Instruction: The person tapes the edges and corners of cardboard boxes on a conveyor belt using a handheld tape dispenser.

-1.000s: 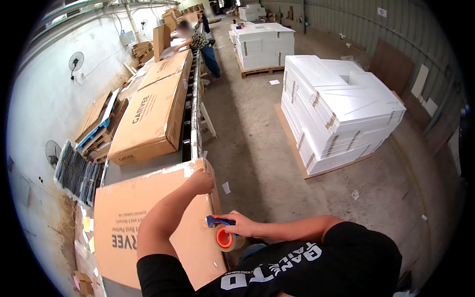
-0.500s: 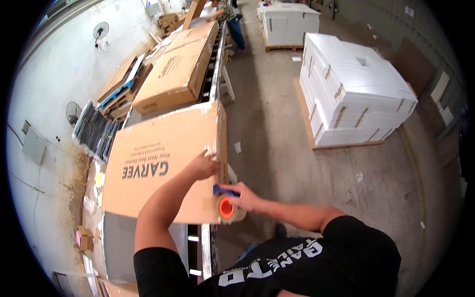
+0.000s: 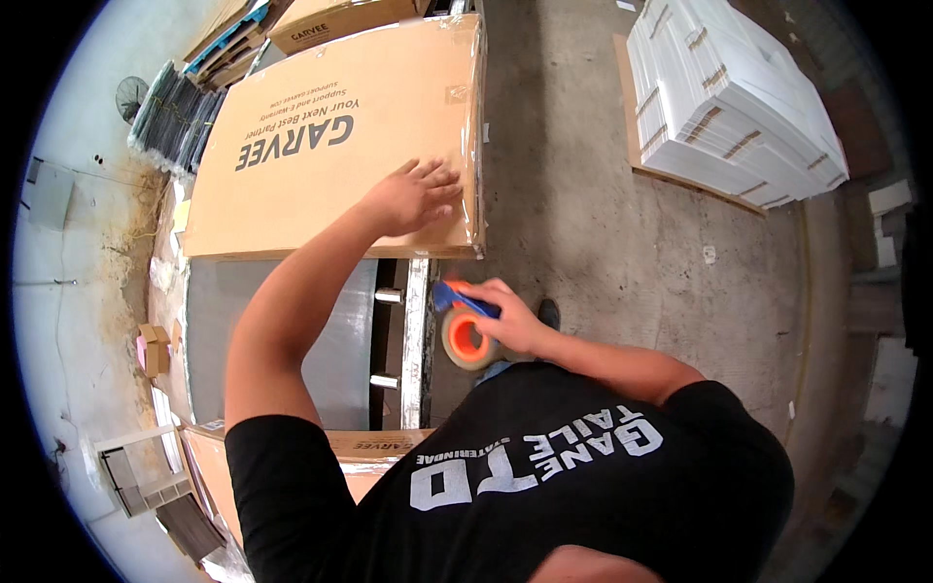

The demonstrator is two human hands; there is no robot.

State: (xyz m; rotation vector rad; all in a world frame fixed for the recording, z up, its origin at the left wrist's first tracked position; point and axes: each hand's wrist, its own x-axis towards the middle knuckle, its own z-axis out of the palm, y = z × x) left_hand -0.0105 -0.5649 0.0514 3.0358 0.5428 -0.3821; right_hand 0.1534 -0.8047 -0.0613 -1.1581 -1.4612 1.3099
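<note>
A large flat brown cardboard box (image 3: 292, 185) with dark print lies on the conveyor. Clear tape shines along its right side. My left hand (image 3: 416, 197) rests flat on the box top near that edge, fingers spread. In my right hand (image 3: 507, 316) is a tape dispenser (image 3: 476, 303) with a blue handle and a wide roll on an orange core. The hand is wrapped round the handle, and the dispenser hangs right of the conveyor's edge, apart from the box.
Rollers and a metal rail (image 3: 418, 340) run along the conveyor beside a grey bed (image 3: 282, 330). Another carton (image 3: 330, 24) lies beyond, and one more (image 3: 369, 445) is close to my body. To the right a white wrapped stack (image 3: 729, 107) stands on the floor.
My right hand has drawn the tape dispenser off the box's near right corner. My left hand now lies flatter on the box. The view has tilted down toward my body.
</note>
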